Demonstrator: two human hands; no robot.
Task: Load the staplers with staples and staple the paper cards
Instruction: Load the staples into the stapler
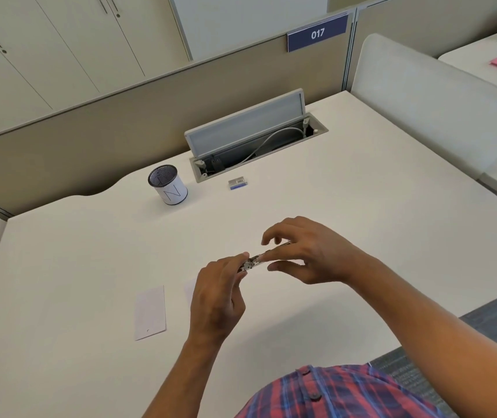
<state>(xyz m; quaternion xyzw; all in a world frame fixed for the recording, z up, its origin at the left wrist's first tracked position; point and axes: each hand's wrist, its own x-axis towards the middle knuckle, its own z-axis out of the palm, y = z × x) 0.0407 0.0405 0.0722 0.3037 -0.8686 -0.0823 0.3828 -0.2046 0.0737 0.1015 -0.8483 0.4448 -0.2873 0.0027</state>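
Fingers [235,262] of the left hand [215,300] pinch the near end of a small metal stapler [254,262], held up over the white counter [346,206]. Right hand [304,251] pinches the far end too, with its other fingers spread loose above it. One paper card [150,313] lies flat off to the left, another peeks out from behind the left hand. Farther back, a staple box [237,183] sits near a pen cup [167,184] and the open cable hatch [250,134].
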